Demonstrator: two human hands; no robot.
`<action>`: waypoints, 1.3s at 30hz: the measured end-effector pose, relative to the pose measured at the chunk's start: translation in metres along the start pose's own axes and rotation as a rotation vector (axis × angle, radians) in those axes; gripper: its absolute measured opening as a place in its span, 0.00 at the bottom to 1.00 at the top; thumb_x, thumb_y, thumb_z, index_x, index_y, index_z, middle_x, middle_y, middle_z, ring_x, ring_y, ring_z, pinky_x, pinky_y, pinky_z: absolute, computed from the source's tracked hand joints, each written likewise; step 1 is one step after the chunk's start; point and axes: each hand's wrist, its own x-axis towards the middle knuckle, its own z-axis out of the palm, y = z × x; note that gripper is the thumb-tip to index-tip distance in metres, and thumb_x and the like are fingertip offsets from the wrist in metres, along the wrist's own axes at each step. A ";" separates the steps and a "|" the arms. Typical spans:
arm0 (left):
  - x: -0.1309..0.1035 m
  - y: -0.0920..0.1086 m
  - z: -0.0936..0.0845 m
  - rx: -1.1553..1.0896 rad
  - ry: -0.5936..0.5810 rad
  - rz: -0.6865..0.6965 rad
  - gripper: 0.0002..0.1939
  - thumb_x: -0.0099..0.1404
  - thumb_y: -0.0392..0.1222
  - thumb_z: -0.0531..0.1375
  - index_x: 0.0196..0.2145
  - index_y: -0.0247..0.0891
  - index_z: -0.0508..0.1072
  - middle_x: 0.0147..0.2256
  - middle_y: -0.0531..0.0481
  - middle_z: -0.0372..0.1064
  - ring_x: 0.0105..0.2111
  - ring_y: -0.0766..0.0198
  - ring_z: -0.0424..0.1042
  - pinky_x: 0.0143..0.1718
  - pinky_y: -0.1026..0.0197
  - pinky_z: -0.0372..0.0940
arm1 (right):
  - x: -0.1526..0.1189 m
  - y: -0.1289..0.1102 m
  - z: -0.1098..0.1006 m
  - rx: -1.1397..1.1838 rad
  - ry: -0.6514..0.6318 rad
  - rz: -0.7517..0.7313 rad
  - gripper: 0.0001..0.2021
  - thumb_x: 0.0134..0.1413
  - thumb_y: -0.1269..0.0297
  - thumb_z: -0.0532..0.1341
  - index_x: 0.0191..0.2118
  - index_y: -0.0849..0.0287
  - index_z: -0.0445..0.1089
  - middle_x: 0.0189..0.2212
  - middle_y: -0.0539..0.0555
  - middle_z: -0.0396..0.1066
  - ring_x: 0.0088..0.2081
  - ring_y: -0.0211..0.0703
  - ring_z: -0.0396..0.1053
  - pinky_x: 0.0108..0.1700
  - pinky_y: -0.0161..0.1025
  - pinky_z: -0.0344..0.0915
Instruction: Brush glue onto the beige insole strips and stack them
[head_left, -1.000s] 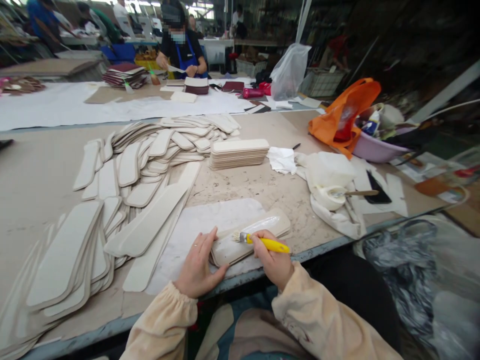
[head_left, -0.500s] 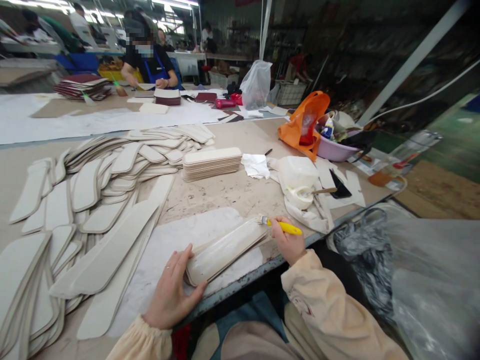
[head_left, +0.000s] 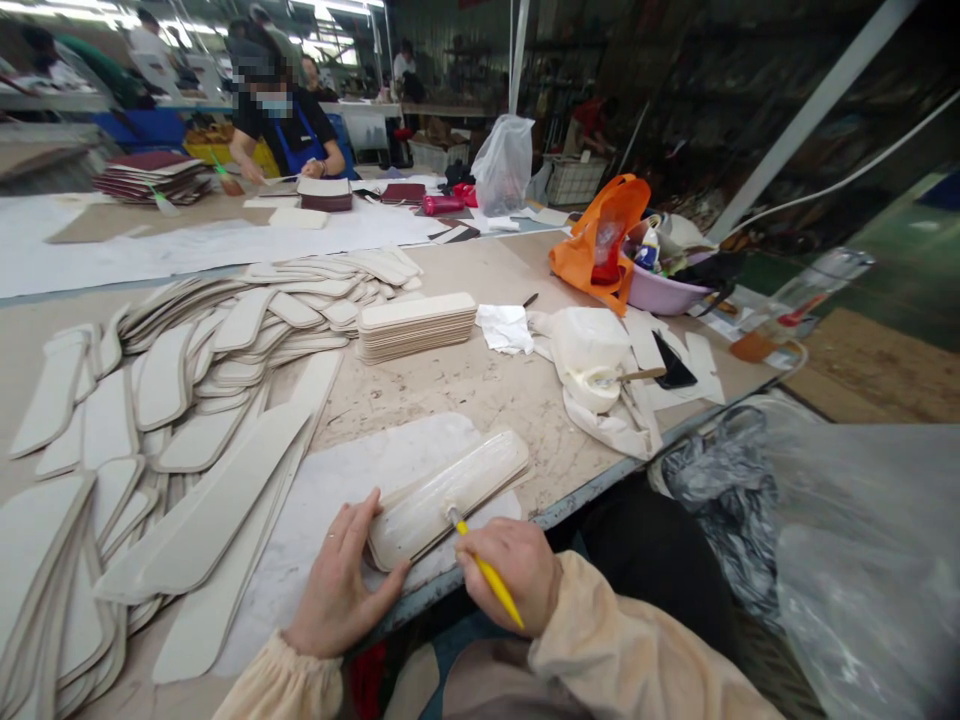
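In my right hand is a yellow-handled brush, its bristles touching the top of a small stack of long cream panels. The top panel has a wet, glossy coat. My left hand rests at the near left end of that stack, thumb and fingers spread around its corner. Under the stack lies a white sheet. To the left, many loose cream strips overlap in a heap. A neat pile of similar panels stands farther back.
A white plastic jug with a cut opening sits on cloth at the right, a stick in it. Beyond are an orange bag, a lilac basin and a dark flat piece. A co-worker handles pieces across the table.
My right hand has brought the brush from the panel's far right end leftward and nearer to me, to its middle. My left hand has stayed in place.
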 end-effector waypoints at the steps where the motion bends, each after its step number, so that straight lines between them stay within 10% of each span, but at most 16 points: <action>1: 0.000 0.000 0.000 0.000 0.001 0.001 0.44 0.59 0.46 0.61 0.66 0.38 0.44 0.52 0.38 0.64 0.55 0.45 0.62 0.57 0.38 0.58 | 0.002 -0.006 0.004 0.064 -0.018 -0.001 0.07 0.57 0.68 0.54 0.35 0.58 0.69 0.25 0.53 0.73 0.28 0.40 0.70 0.33 0.36 0.66; 14: 0.000 0.001 0.000 0.019 0.016 0.037 0.43 0.59 0.45 0.61 0.66 0.39 0.44 0.53 0.38 0.62 0.55 0.46 0.61 0.59 0.38 0.56 | -0.005 0.056 -0.037 0.125 0.339 0.565 0.10 0.61 0.59 0.55 0.32 0.58 0.67 0.20 0.47 0.63 0.23 0.36 0.62 0.29 0.34 0.58; 23: 0.003 0.013 -0.008 -0.038 -0.020 -0.010 0.44 0.56 0.44 0.61 0.65 0.35 0.45 0.53 0.36 0.62 0.55 0.48 0.61 0.59 0.42 0.56 | 0.011 -0.013 0.024 0.654 0.000 0.492 0.12 0.63 0.57 0.54 0.32 0.58 0.67 0.19 0.45 0.62 0.22 0.34 0.60 0.29 0.33 0.58; 39: 0.002 0.007 -0.004 0.002 -0.007 0.017 0.43 0.58 0.45 0.61 0.65 0.36 0.45 0.53 0.36 0.63 0.54 0.48 0.63 0.58 0.41 0.58 | 0.016 -0.014 0.022 0.638 -0.078 0.488 0.12 0.62 0.58 0.54 0.32 0.58 0.69 0.19 0.45 0.63 0.22 0.33 0.62 0.28 0.31 0.58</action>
